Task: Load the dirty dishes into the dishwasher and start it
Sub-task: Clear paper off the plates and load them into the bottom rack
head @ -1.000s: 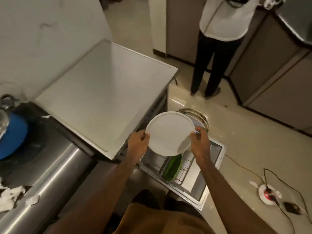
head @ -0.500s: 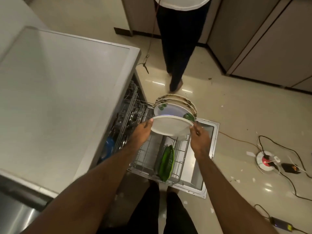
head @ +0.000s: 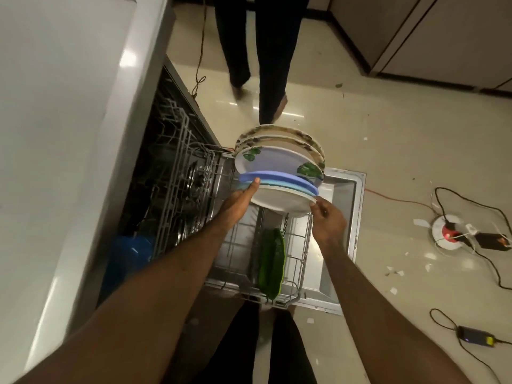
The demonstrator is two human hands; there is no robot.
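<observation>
Above the lower rack (head: 302,246), we hold the white plate (head: 282,200) beside the blue plate (head: 277,179), left hand (head: 237,207) gripping one edge, right hand (head: 329,220) pinching the other.

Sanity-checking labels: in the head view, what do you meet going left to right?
Countertop → blue dish → left hand → green plate → right hand → round socket → black adapter. The white plate spans both hands, so it is left out.
</observation>
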